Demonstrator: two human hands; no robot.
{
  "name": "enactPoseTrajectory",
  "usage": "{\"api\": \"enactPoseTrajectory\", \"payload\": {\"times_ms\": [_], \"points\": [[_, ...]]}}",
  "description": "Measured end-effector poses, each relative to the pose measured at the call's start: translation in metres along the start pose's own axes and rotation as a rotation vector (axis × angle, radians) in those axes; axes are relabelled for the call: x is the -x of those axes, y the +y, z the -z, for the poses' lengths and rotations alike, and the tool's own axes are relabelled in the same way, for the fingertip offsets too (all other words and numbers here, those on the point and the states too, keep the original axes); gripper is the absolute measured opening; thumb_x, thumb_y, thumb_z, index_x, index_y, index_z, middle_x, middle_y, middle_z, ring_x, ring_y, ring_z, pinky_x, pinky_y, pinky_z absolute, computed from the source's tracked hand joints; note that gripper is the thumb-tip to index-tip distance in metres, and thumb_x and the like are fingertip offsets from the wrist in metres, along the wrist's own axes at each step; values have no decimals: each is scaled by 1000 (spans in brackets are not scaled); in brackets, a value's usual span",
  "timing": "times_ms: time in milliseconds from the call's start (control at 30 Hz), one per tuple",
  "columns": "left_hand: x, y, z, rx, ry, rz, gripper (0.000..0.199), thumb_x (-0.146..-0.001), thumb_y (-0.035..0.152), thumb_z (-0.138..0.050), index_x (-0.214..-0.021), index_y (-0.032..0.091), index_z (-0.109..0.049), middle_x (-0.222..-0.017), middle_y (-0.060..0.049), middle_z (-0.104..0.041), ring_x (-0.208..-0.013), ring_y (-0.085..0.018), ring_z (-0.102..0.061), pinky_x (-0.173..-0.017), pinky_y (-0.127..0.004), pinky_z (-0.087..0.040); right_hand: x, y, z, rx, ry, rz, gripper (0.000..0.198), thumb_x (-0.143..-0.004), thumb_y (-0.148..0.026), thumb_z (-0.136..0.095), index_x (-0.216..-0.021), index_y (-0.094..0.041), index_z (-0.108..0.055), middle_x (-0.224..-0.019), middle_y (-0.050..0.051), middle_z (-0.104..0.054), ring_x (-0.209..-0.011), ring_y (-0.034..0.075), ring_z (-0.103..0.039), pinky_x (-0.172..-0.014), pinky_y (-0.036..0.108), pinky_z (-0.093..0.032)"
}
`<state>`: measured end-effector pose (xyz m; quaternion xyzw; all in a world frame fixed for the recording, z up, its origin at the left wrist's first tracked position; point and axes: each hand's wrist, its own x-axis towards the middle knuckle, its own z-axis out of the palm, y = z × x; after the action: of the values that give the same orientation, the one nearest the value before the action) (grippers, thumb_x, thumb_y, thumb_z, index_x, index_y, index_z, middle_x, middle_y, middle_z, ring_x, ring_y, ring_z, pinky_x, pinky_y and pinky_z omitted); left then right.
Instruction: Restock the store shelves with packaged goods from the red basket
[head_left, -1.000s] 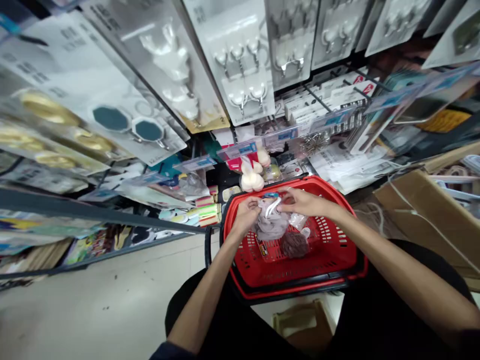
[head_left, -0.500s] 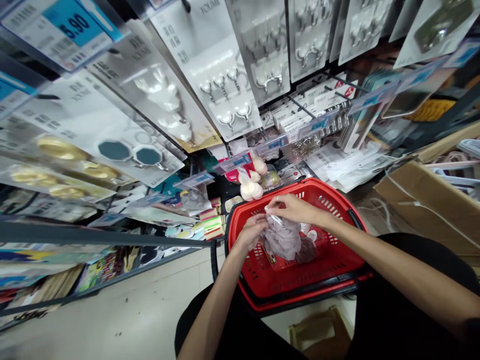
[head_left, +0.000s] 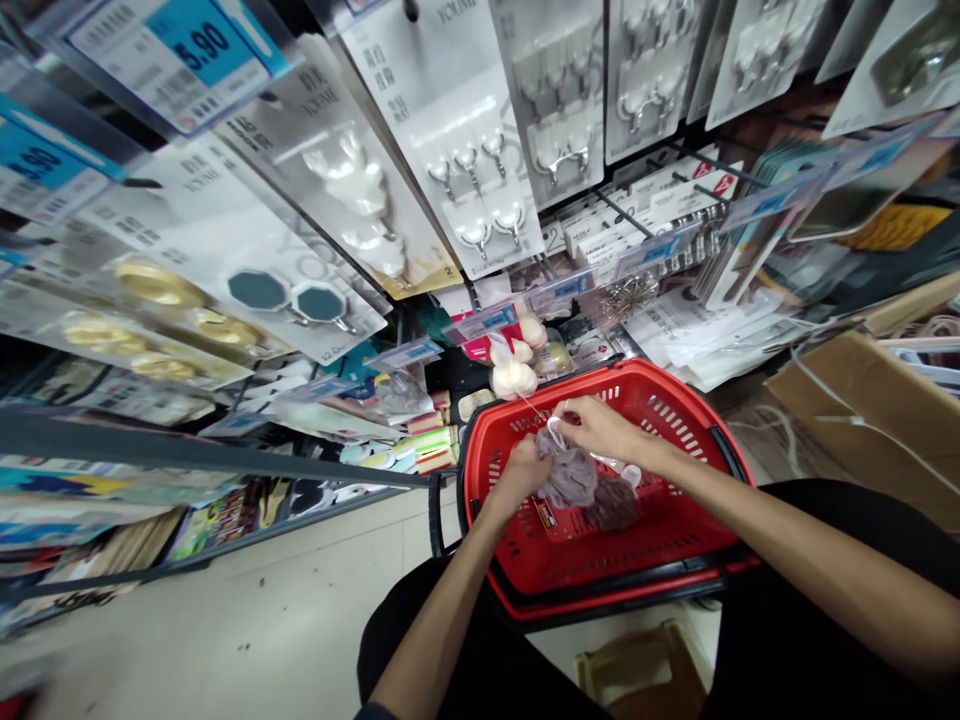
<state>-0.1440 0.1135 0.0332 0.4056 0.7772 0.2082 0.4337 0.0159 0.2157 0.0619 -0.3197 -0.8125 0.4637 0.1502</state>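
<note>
A greyish-lilac mesh bath puff (head_left: 571,482) is held over the red shopping basket (head_left: 592,565). My left hand (head_left: 527,468) is closed at the puff's left side, its fingertips partly hidden. With thumb and fingers pinched, my right hand (head_left: 600,428) grips a small white piece (head_left: 556,428), a tag or cord loop, at the top of the puff. A thin thread-like line runs up and left from there. Beside the puff in the basket lies a darker brown mesh puff (head_left: 613,503), along with small white items (head_left: 631,475).
Carded hooks (head_left: 480,190) hang on the rack ahead. Cream puffs (head_left: 514,375) hang just beyond the basket's far rim. A cardboard box (head_left: 862,410) stands to the right, and a low stool (head_left: 645,660) shows below the basket. Shelves (head_left: 225,545) line the left.
My left hand has closed more tightly by the puff. My right hand has drawn the white piece slightly away, showing a loop shape. The whole view has shifted a little.
</note>
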Motion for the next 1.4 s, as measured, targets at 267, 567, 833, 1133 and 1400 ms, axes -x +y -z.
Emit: {"api": "enactPoseTrajectory", "payload": {"times_ms": [267, 567, 833, 1133, 1400], "points": [[7, 20, 9, 34, 151, -506, 31, -90, 22, -61, -120, 15, -66, -122, -14, -69, -114, -26, -64, -105, -40, -48, -1, -2, -5, -15, 188, 161, 19, -99, -27, -59, -87, -18, -72, -108, 9, -63, -101, 22, -62, -94, 36, -47], [5, 29, 11, 500, 122, -421, 20, -91, 36, -67, -86, 17, -63, -80, -2, -68, -75, -14, -67, -74, -24, -52, -3, -20, 6, -230, 207, 73, 25, -100, -33, -52, -87, -17, -67, -77, 0, -67, -71, 15, -60, -69, 27, -42], [8, 35, 24, 712, 361, -387, 29, -90, 44, -70, -96, 18, -61, -80, -1, -68, -59, -12, -64, -61, -23, -50, -4, -22, 3, -349, 30, 14, 20, -93, -34, -59, -87, -17, -68, -77, 0, -67, -70, 14, -58, -65, 26, -43], [11, 36, 30, 477, 540, -422, 21, -93, 38, -67, -93, 17, -69, -88, -4, -70, -77, -14, -65, -72, -23, -50, 1, -24, 6, -384, 102, 39, 20, -97, -39, -58, -97, -19, -65, -75, -1, -68, -68, 15, -65, -63, 26, -47], [11, 41, 30, 693, 330, -345, 32, -88, 46, -70, -96, 15, -71, -74, -3, -71, -60, -13, -64, -59, -23, -49, 5, -29, -5, -229, 123, 178, 14, -94, -27, -64, -100, -18, -72, -86, 3, -76, -76, 18, -71, -72, 29, -54]]}}
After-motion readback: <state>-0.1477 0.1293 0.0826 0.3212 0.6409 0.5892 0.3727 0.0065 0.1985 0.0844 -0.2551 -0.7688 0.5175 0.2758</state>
